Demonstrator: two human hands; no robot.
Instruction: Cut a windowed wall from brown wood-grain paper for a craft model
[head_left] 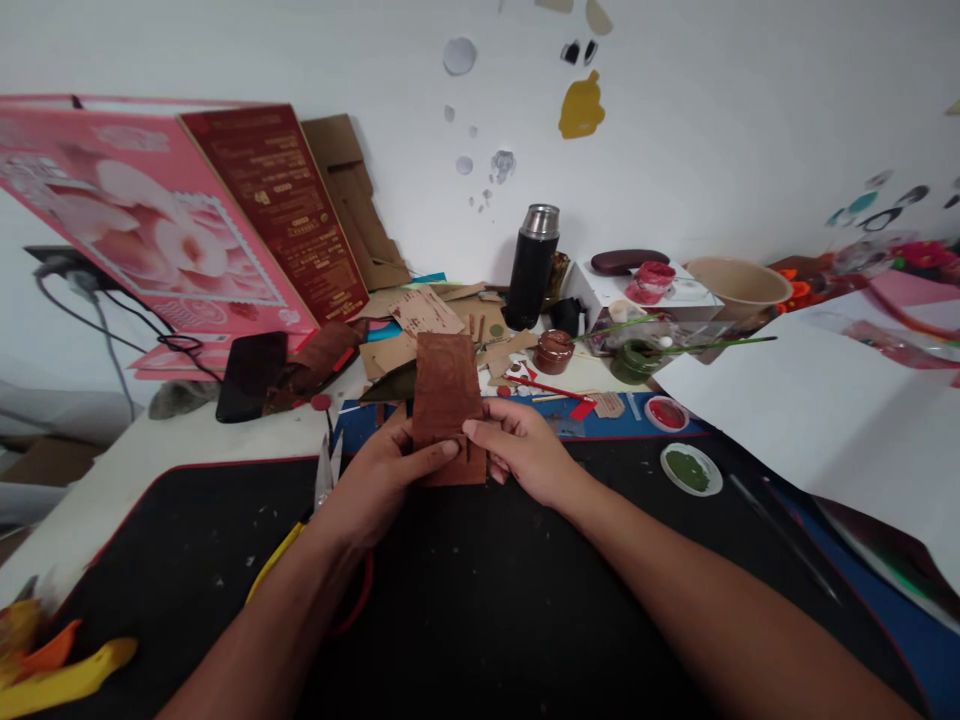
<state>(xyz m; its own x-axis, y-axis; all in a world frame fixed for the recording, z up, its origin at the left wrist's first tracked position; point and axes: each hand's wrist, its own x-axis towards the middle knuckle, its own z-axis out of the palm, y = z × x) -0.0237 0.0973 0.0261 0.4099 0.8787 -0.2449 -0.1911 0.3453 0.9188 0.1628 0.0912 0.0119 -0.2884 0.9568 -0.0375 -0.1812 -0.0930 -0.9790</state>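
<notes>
Both hands hold a brown painted piece, probably cardboard [446,385], upright above the black mat. My left hand [394,465] grips its left edge, with the thumb laid across the lower front. On the other side my right hand [529,445] is closed at the right edge, thumb and fingertip pinching there. A small dark strip stands out on the front between the two thumbs; whether it is a separate piece I cannot tell. Scissors [324,475] with yellow and red handles lie partly hidden under my left forearm.
Behind the hands are cardboard scraps [427,312], a black thermos [533,268], a brown paint jar [554,352] and a green paint jar [634,362]. A green paint lid [691,470] lies right. At left are a phone [252,376] and a pink box [150,220].
</notes>
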